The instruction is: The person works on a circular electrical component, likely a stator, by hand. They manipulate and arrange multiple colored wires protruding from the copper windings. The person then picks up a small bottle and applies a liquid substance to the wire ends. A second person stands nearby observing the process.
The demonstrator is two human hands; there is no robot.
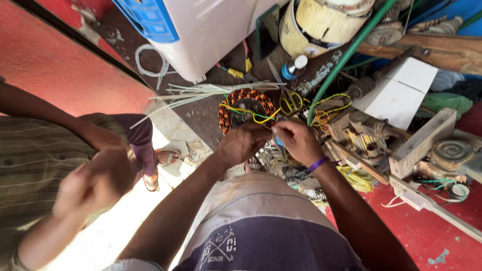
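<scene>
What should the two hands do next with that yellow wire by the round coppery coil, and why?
Probably pull the yellow wire gently taut. The left hand and right hand meet just below the coil, fingertips pinched together, seemingly on the wire's end. The wire loops slack across the coil toward the scissors, so tightening it first seems sensible.

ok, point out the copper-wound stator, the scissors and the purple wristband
copper-wound stator [240, 102]: head view, on the upper left coils of the ring.
scissors [292, 103]: head view, on the yellow handle loops.
purple wristband [318, 163]: head view, on the band across the right wrist.
</scene>
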